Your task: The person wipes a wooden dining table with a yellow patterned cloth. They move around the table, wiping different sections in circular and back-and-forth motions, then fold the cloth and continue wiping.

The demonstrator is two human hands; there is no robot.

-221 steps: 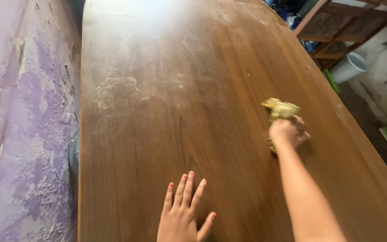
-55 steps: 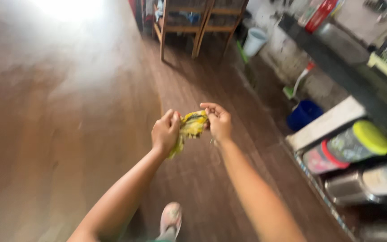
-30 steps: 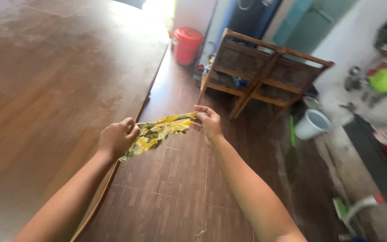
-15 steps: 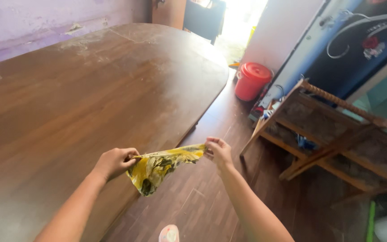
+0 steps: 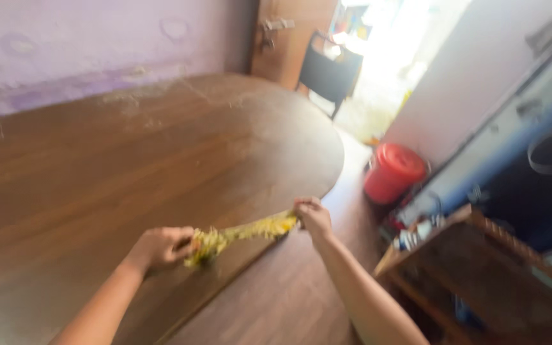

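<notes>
A yellow patterned cloth (image 5: 241, 232) is stretched between both my hands, just above the near edge of a large brown wooden table (image 5: 97, 172). My left hand (image 5: 161, 246) grips the cloth's left end over the tabletop. My right hand (image 5: 311, 216) pinches the right end beyond the table's edge, over the floor. The cloth looks bunched into a narrow strip. The frame is blurred by motion.
A purple wall (image 5: 65, 45) runs behind the table. A red lidded bucket (image 5: 393, 174) stands on the dark wood floor to the right, beside a wooden rack (image 5: 480, 268). A dark chair (image 5: 329, 70) sits by the bright doorway at the far end.
The view has swung up and left toward the table's far end. The cloth, hanging loosely half a second ago, is now pulled taut and narrow between my hands over the table edge.
</notes>
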